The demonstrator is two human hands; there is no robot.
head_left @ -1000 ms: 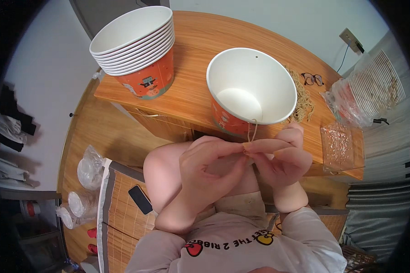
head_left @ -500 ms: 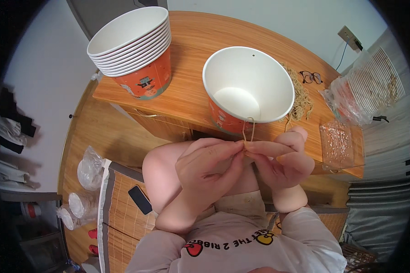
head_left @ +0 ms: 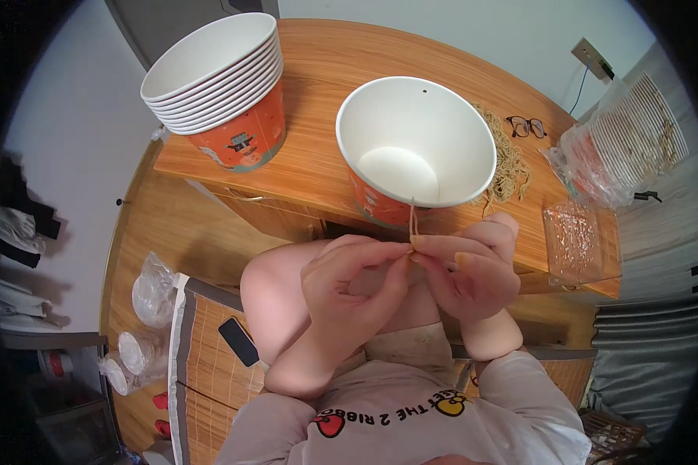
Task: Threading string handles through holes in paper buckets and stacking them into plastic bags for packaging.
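Note:
A large paper bucket [head_left: 395, 167], white inside and orange outside, stands at the table's front edge, tilted a little toward me. A thin tan cord [head_left: 413, 218] hangs from its near rim down to my fingertips. My left hand [head_left: 353, 283] pinches the cord's end between thumb and forefinger. My right hand [head_left: 473, 267] meets it there, thumb and forefinger pressed together on the same bit of cord. A small dark hole shows in the bucket's far wall. The very ends of the cord are hidden between the fingers.
On the wooden table [head_left: 318, 101] stand a stack of nested buckets [head_left: 244, 139], a heap of tan cords [head_left: 508, 167], glasses [head_left: 526, 127], a clear box of small copper-coloured pieces [head_left: 571, 240] and a plastic-wrapped stack of buckets [head_left: 628, 147]. A phone [head_left: 239, 341] lies left of my leg.
The cord loop has drawn narrower, its two strands now close together. Both hands remain pinched at the cord. The whole view has shifted slightly.

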